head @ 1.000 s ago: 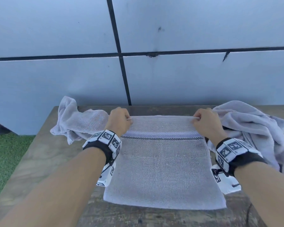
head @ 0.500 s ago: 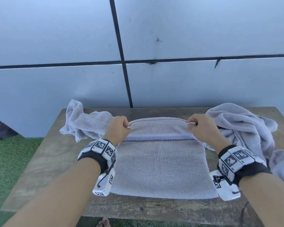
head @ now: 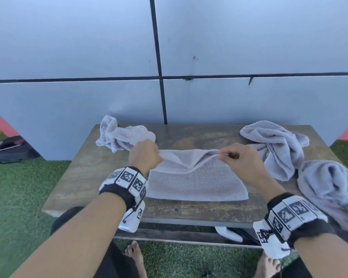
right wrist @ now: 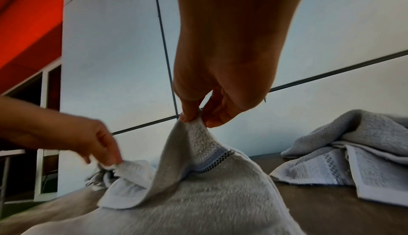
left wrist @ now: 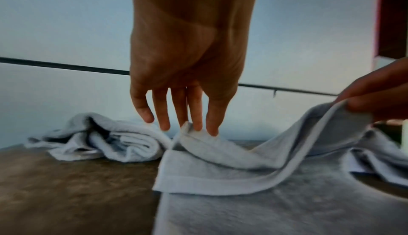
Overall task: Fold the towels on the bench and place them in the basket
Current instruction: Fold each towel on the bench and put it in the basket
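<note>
A pale grey towel [head: 197, 183] lies in the middle of the wooden bench [head: 88, 177]. Its far edge is lifted and folded toward me over the near part. My left hand [head: 160, 157] pinches the far left corner, seen close in the left wrist view [left wrist: 194, 128]. My right hand [head: 222, 156] pinches the far right part of that edge between thumb and fingers [right wrist: 196, 120], holding it higher than the left corner. A checkered stripe [right wrist: 218, 160] shows on the raised flap. No basket is in view.
Crumpled towels lie at the bench's back left [head: 121, 133], back right [head: 275, 143] and right end [head: 329, 187]. A grey panelled wall [head: 249, 107] stands right behind the bench. A black bag [head: 10, 147] sits on the green turf at left. Bare feet [head: 133, 251] stand by the bench's front.
Both hands have lifted the towel's far edge and drawn it toward me, so the striped end now folds over. My head has pulled back, showing the whole bench.
</note>
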